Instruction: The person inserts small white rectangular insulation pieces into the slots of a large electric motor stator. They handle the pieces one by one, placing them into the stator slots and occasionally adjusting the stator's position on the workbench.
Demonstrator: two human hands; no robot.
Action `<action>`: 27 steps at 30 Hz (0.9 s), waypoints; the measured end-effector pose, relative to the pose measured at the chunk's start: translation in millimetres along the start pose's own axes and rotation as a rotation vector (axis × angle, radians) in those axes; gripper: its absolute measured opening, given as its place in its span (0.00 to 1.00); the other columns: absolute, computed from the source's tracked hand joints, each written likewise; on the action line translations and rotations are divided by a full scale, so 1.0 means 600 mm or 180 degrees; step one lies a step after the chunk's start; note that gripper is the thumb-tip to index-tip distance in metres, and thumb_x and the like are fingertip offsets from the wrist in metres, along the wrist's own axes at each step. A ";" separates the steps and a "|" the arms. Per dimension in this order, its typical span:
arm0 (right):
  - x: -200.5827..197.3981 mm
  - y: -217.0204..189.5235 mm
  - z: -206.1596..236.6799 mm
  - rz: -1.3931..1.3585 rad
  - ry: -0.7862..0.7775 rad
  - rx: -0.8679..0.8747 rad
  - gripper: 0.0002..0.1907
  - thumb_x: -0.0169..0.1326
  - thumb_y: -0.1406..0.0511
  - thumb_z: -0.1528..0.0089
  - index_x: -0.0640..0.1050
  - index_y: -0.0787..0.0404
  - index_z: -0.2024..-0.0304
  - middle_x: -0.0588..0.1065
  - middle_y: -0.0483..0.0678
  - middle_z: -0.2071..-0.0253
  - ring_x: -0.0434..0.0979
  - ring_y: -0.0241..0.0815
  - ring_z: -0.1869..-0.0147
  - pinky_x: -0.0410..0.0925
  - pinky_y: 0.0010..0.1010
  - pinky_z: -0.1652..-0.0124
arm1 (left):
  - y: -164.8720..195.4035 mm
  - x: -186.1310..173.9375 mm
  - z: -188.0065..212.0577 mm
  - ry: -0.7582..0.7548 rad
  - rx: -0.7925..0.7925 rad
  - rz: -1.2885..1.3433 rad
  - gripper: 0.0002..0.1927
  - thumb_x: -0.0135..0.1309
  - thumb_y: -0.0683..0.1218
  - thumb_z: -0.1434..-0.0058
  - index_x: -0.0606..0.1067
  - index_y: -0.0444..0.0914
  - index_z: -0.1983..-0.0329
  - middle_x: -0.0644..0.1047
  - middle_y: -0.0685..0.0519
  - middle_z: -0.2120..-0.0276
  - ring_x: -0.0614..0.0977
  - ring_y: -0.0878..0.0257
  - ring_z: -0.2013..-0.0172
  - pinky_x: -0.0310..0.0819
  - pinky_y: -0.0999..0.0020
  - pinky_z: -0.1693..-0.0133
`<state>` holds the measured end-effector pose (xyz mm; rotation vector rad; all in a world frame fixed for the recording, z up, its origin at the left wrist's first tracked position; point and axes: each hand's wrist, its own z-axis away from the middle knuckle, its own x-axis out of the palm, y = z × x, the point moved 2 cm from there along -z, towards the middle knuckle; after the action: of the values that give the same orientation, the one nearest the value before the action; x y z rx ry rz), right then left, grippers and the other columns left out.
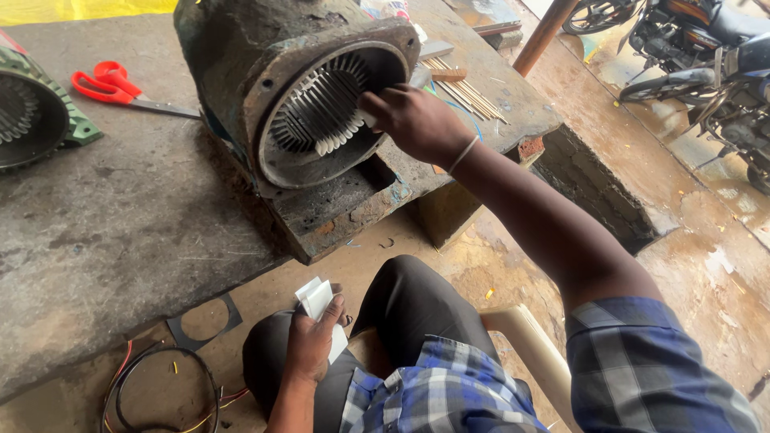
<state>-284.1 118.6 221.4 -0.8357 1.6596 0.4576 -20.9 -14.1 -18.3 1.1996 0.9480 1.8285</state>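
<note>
A: Entry, head view. Motor housing [297, 88] lies on its side on the counter [128, 216], open end facing near. The slotted iron ring [321, 108] inside is bare of wire; white paper liners [337, 143] show in the lower slots only.

B: Hands?

A: Right hand [417, 120] is at the right edge of the opening, grip pinched at the rim, fingertips just inside. Whether it holds a liner I cannot tell; the fingers hide it. Left hand [313, 341] rests low, near the knee, grip clenched on a small stack of folded white paper strips [317, 298].

B: Step in hand, by your reading?

A: Lining the slots with paper, one strip at a time. Judged about a quarter done: the bottom arc is filled, the upper and side slots look empty.

B: What does the next move call for?

A: Probably a fresh strip passed from the left-hand stack to the right, folded edge lined up with an empty slot beside the last filled one, then slid straight in along the slot. The slots are narrow, so a skewed strip would likely buckle.

B: Surroundings?

A: Red-handled scissors [108, 84] lie far left on the counter; a green motor body [40, 112] sits at the left edge; thin wooden sticks [465, 92] lie to the right behind the hand. Loops of wire [160, 393] are on the floor near left.
</note>
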 end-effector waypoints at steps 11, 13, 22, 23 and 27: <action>-0.021 -0.017 -0.024 -0.0270 0.0043 0.0509 0.27 0.38 0.49 0.27 0.80 0.57 0.63 0.83 0.47 0.69 0.85 0.47 0.65 0.74 0.40 0.62 | -0.019 -0.005 -0.010 -0.0041 0.0074 0.0179 0.17 0.58 0.48 0.37 0.76 0.32 0.50 0.78 0.54 0.67 0.77 0.66 0.69 0.75 0.70 0.66; -0.024 -0.020 -0.024 -0.0257 0.0087 0.0485 0.26 0.38 0.50 0.28 0.80 0.57 0.63 0.83 0.47 0.70 0.84 0.49 0.65 0.73 0.41 0.63 | -0.031 -0.008 -0.017 -0.0027 0.0009 0.0298 0.17 0.58 0.47 0.37 0.76 0.32 0.49 0.77 0.53 0.67 0.77 0.65 0.69 0.75 0.69 0.65; -0.015 -0.004 -0.029 -0.0342 0.0284 0.0195 0.21 0.39 0.54 0.27 0.80 0.56 0.61 0.81 0.49 0.70 0.83 0.50 0.66 0.73 0.42 0.65 | -0.041 -0.030 -0.021 0.0127 -0.0516 0.1130 0.30 0.55 0.41 0.44 0.67 0.36 0.36 0.74 0.51 0.64 0.78 0.62 0.61 0.76 0.60 0.61; -0.013 -0.004 -0.029 -0.0088 0.0343 -0.0009 0.20 0.39 0.55 0.27 0.80 0.57 0.60 0.81 0.50 0.69 0.83 0.51 0.65 0.73 0.42 0.66 | -0.038 -0.030 -0.020 0.0107 -0.0530 0.1158 0.32 0.55 0.40 0.44 0.66 0.36 0.35 0.74 0.52 0.62 0.78 0.62 0.60 0.76 0.61 0.58; -0.007 -0.003 -0.031 0.0624 0.0506 -0.0486 0.17 0.41 0.58 0.28 0.79 0.59 0.56 0.81 0.51 0.66 0.83 0.51 0.63 0.73 0.41 0.67 | -0.025 -0.022 -0.014 0.0002 -0.0604 0.1112 0.32 0.53 0.39 0.43 0.64 0.36 0.34 0.73 0.51 0.58 0.78 0.61 0.55 0.74 0.59 0.49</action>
<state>-295.1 105.6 230.6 -0.8419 1.8811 0.6753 -22.3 -20.6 -38.9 1.3047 0.5732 2.1360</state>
